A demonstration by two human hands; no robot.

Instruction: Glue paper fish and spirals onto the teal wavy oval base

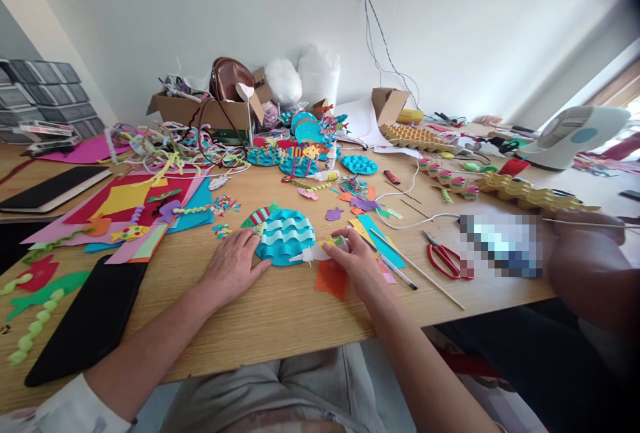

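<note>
A round blue corrugated disc (287, 258) with pale wavy strips across it lies on the table before me. My left hand (233, 265) grips its left edge, thumb at the lower side and fingers at the upper side. A striped red, green and white paper fish (256, 218) sits at the disc's upper left, just above those fingertips. Wrapped in my right hand (350, 260) is a small glue bottle (315, 252), tilted nearly flat, its white nozzle pointing left over the disc's lower right. An orange paper square (330, 280) lies beneath the right hand.
Right of my hand are a pen (397, 268), a wooden stick (433, 280) and red-handled scissors (444, 260). A co-worker's arm (595, 253) rests beside a blurred device (503, 246). Finished blue discs (359, 164) stand behind; coloured paper (127, 203) and a black phone-like slab (90, 320) lie left.
</note>
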